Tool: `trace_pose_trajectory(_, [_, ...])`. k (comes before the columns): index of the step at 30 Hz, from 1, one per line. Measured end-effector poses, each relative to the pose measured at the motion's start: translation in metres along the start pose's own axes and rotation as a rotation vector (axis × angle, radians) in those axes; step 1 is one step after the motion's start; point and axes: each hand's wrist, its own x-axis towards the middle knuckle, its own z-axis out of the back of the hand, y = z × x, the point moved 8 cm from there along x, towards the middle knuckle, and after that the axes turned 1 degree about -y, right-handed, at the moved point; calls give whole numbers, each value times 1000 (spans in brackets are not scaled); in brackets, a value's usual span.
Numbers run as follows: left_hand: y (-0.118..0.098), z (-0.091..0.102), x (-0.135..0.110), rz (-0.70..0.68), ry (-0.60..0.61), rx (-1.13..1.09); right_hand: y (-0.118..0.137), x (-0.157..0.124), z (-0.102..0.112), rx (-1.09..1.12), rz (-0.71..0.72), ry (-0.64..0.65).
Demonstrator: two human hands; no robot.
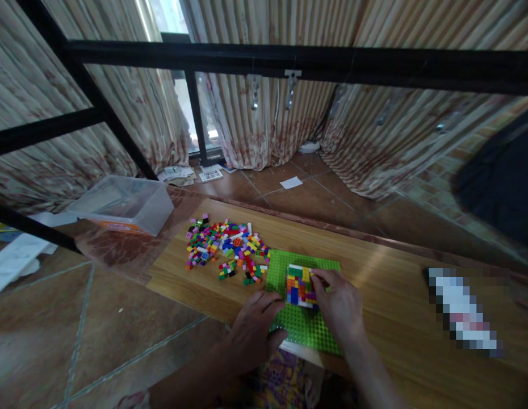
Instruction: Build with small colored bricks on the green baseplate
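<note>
A green studded baseplate (327,336) lies on the wooden table, with a rectangular build of many-coloured toy bricks (296,287) on it. My right hand (340,301) reaches over the plate's right side. Its thumb and index finger are pinched at the build's upper right corner, and whatever is between the fingertips is too small to make out. At the plate's left edge rests my left hand (255,321), thumb and fingers apart, fingertips close to the build's lower left. A heap of loose bricks (223,241) in many colours spreads left of the plate.
A clear plastic bin (153,207) stands beyond the table's left end. On the right of the table (387,289) lies a pixelated object (464,315). A black metal frame (264,59) crosses in front of striped curtains. Papers (292,182) lie on the tiled floor.
</note>
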Motion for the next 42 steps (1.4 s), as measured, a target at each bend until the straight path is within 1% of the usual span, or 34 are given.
trace_pose_trajectory(3, [2, -2, 0, 0, -1, -2, 1, 1, -2, -75, -22, 2])
trace_pose_trajectory(5, [2, -3, 0, 0, 3, -4, -1, 2, -2, -79, -44, 0])
trace_pose_trajectory(9, [3, -3, 0, 1, 1, -11, -7, 1, -1, -33, -87, -6])
trace_pose_trajectory(14, [3, -3, 1, 2, -1, -29, -10, -1, 0, 38, -94, -22])
trace_pose_trajectory(20, [4, -4, 1, -3, -1, -27, -19, -1, -4, 154, -206, -42])
trace_pose_trajectory(23, [5, -5, 1, 1, -6, -28, -23, -1, -6, 184, -239, -30])
trace_pose_trajectory(28, [5, -6, 1, -4, -8, -42, -26, -1, -7, 240, -254, -26])
trace_pose_trajectory(39, [5, -5, 3, 1, 32, -87, -30, 5, -8, 305, -388, 22])
trace_pose_trajectory(42, [5, -5, 4, -2, 49, -101, -29, 9, -7, 300, -403, 40])
